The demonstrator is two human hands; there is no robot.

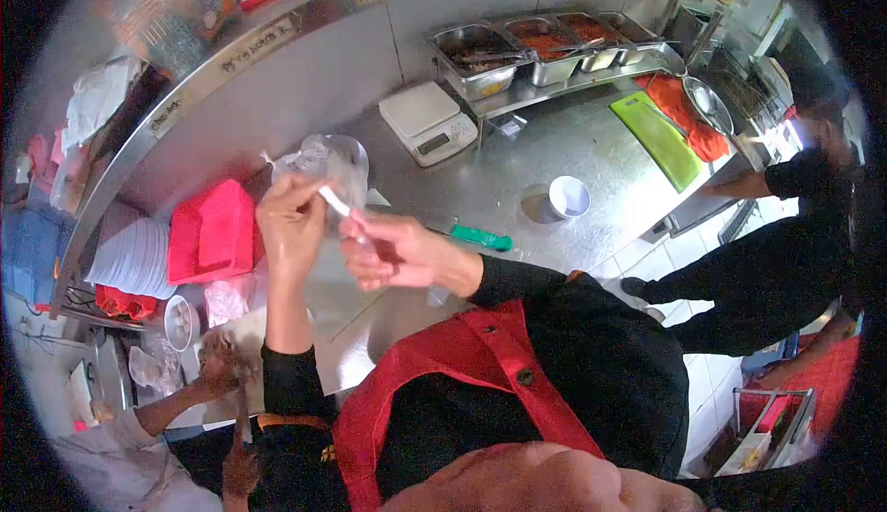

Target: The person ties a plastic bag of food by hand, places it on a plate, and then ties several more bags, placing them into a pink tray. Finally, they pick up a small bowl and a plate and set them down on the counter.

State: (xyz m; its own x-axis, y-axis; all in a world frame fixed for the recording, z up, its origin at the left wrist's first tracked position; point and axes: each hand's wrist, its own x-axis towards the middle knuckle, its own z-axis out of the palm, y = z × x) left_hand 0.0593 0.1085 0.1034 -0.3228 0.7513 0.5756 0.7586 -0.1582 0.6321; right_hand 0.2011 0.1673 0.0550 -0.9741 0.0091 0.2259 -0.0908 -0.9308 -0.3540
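Near the middle of the view, my left hand (pixel 293 221) and my right hand (pixel 393 249) are raised over the steel counter (pixel 453 207). A small white strip (pixel 334 201) stretches between them, pinched by the fingers of both hands. What it is made of cannot be told. Just behind my hands lies a clear plastic bag (pixel 319 156) on a round, pale plate or lid. A green packet (pixel 480 237) lies to the right of my right hand, and a white cup (pixel 569 197) stands farther right.
A white scale (pixel 428 122) stands at the back, beside steel food trays (pixel 480 78). A green board (pixel 656 140) and red cloth (pixel 688 115) lie right. A pink basket (pixel 212 232) and stacked plates (pixel 134 258) are left. Co-workers' hands (pixel 222 364) show lower left; another person (pixel 785 225) stands right.
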